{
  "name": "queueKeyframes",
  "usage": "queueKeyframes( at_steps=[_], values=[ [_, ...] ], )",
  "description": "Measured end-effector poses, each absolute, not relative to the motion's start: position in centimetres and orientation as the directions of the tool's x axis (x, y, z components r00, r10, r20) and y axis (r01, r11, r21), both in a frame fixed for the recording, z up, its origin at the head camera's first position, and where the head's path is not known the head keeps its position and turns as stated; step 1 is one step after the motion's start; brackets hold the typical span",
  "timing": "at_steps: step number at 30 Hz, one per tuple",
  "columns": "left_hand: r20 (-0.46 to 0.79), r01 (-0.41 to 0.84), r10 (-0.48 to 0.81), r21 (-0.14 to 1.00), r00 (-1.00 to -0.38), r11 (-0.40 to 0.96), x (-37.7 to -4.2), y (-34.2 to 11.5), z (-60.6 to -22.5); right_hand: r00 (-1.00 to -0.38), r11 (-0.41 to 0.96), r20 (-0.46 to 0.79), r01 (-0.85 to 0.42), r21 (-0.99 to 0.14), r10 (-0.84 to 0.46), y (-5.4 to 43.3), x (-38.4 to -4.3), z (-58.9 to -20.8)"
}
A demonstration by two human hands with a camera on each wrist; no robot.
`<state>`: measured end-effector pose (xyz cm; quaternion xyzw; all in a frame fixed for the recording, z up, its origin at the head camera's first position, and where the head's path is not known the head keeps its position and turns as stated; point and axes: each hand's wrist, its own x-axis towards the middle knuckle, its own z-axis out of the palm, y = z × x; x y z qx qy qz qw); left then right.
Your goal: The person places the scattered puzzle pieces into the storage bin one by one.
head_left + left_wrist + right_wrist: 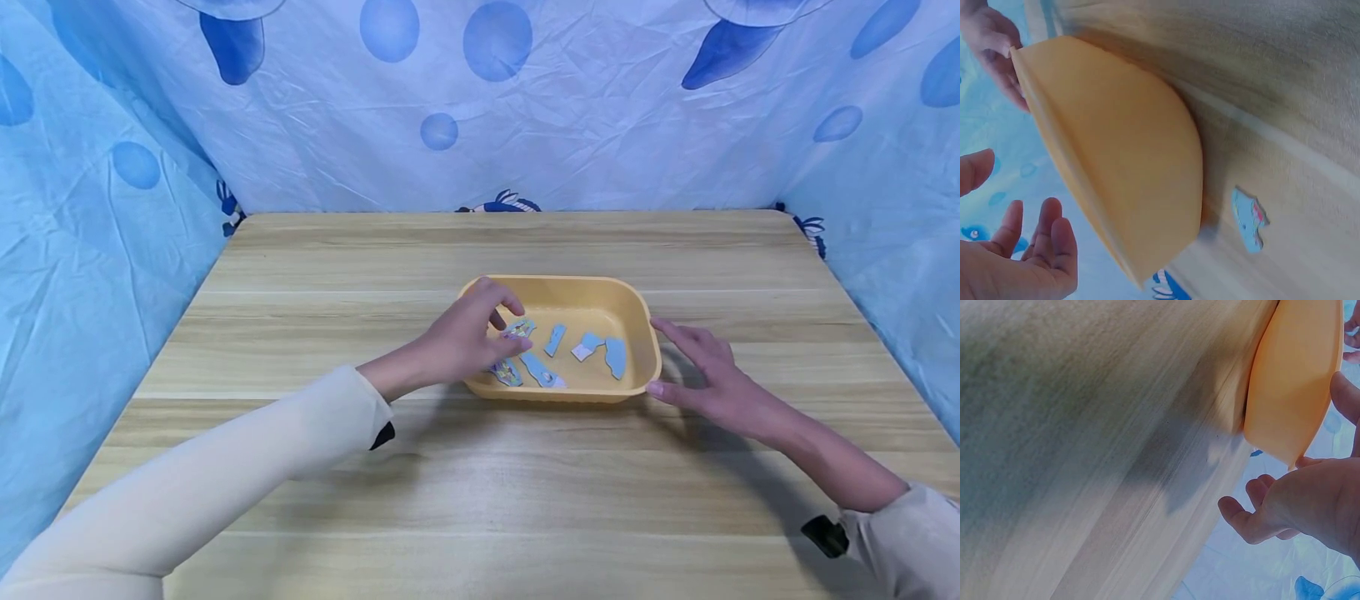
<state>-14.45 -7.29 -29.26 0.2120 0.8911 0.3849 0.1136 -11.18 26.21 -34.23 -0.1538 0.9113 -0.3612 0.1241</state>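
Note:
A shallow yellow-orange plastic basin (pixel 570 398) rests on the table. Several flat, irregular pieces lie inside, puzzle-like in look: a light blue piece (pixel 616 358), a small blue strip (pixel 555 340) and multicoloured ones such as a patterned piece (pixel 507 372). Over the basin's left end hovers my left hand (pixel 468 333), fingers bent and thumb apart; the left wrist view shows nothing between them. My right hand (pixel 712 379) touches the right rim with thumb and forefinger spread. Outside the basin, one blue piece with a pink patch (pixel 1249 219) lies on the tabletop, hidden in the head view.
The wood-grain table (pixel 480 500) extends around the basin. Blue patterned cloth (pixel 480 150) hangs behind it and along both sides. Pale sleeves (pixel 247 450) cover the forearms.

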Motion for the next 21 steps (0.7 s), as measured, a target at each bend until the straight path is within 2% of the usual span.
queueKeyframes(
  at_steps=[4,8,17,21],
  values=[
    [0.017,0.302,0.431,0.739,-0.902,0.603,-14.4,-8.0,-28.7,-0.922,0.695,-0.118,-0.189,-0.694,-0.368,26.2,-11.2,-34.3],
    [0.05,0.267,0.342,0.733,-0.938,0.625,-14.5,-8.8,-28.3,-0.922,0.703,-0.129,-0.183,-0.688,-0.365,26.2,-11.2,-34.2],
    [0.048,0.136,0.148,0.733,-0.988,0.666,-15.0,-11.0,-28.8,-0.922,0.706,-0.136,-0.177,-0.686,-0.363,26.2,-11.2,-34.2],
    [0.001,0.067,0.099,0.742,-0.995,0.667,-15.4,-12.0,-29.5,-0.922,0.7,-0.132,-0.178,-0.692,-0.364,26.2,-11.1,-34.3]
  ],
)
